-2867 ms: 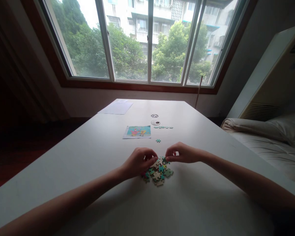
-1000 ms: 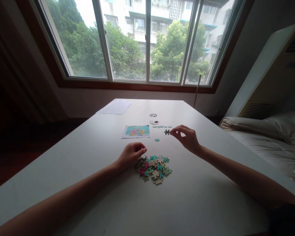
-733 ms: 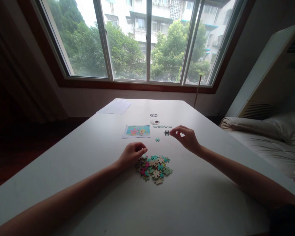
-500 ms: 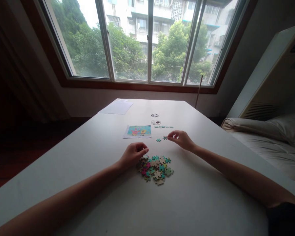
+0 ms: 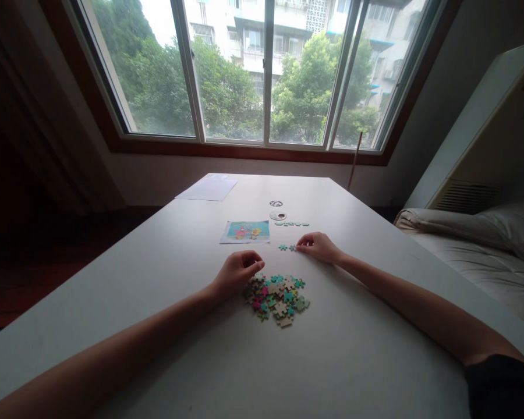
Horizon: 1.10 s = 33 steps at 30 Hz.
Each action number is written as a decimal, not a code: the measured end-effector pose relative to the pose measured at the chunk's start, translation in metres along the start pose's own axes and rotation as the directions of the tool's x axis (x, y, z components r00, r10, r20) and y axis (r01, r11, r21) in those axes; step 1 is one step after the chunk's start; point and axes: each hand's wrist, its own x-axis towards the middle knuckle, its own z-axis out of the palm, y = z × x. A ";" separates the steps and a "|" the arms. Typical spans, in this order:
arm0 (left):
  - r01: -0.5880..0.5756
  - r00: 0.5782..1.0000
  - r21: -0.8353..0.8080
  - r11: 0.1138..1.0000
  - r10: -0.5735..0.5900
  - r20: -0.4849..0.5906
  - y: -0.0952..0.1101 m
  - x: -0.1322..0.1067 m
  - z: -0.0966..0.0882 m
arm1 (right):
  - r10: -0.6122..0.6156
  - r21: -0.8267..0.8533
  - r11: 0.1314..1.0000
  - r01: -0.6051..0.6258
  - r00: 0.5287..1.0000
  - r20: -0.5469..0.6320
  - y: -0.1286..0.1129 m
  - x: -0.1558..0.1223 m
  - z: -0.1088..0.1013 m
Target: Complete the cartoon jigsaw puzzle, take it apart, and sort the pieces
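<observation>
A heap of loose jigsaw pieces (image 5: 276,296) lies on the white table (image 5: 166,273) in front of me. My left hand (image 5: 236,274) rests curled at the heap's left edge, fingers closed; what they hold, if anything, is hidden. My right hand (image 5: 318,247) is down on the table, its fingertips pinched on a teal puzzle piece (image 5: 292,248) pressed next to another teal piece (image 5: 282,247). Farther back lies a short row of joined teal pieces (image 5: 291,224).
A colourful reference picture (image 5: 245,231) lies beyond the heap. Two small round objects (image 5: 277,210) and a sheet of paper (image 5: 207,188) sit farther back. A bed with pillows (image 5: 471,238) stands to the right, and windows fill the far wall.
My right hand took a teal piece from the heap, held it up over the table, then lowered it beside the lone teal piece. My left hand stayed at the heap.
</observation>
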 end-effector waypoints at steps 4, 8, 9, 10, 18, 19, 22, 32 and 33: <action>0.002 1.000 -0.009 1.000 -0.002 -0.002 0.001 0.000 0.001 | -0.017 -0.021 1.000 0.017 1.000 0.018 -0.002 0.000 -0.005; 0.002 1.000 -0.004 1.000 -0.002 -0.003 0.004 0.000 0.000 | -0.061 -0.044 0.997 0.063 0.997 0.057 -0.010 -0.004 -0.019; 0.002 1.000 -0.002 1.000 -0.002 -0.002 0.004 0.000 0.000 | -0.090 -0.025 0.995 0.093 0.990 0.113 -0.013 -0.007 -0.023; 0.002 1.000 0.000 1.000 -0.002 -0.002 0.005 0.000 -0.001 | -0.126 0.006 0.992 0.128 0.973 0.193 -0.017 -0.010 -0.026; -0.017 1.000 0.023 1.000 0.017 0.010 0.004 0.000 0.000 | -0.253 0.121 0.967 0.225 0.784 0.568 -0.047 -0.036 -0.033; -0.021 1.000 0.023 1.000 0.021 0.011 0.004 0.000 0.000 | -0.250 0.109 0.967 0.230 0.781 0.572 -0.049 -0.037 -0.033; -0.031 0.999 0.037 0.999 0.031 0.012 0.008 0.001 -0.001 | -0.239 0.080 0.968 0.236 0.786 0.571 -0.051 -0.038 -0.036; -0.317 0.946 0.287 0.904 0.281 0.161 0.042 -0.017 0.010 | -0.288 0.348 0.924 0.158 0.885 0.365 -0.071 -0.045 -0.030; -0.333 0.940 0.284 0.899 0.294 0.172 0.044 -0.018 0.011 | -0.285 0.387 0.911 0.142 0.895 0.342 -0.074 -0.047 -0.028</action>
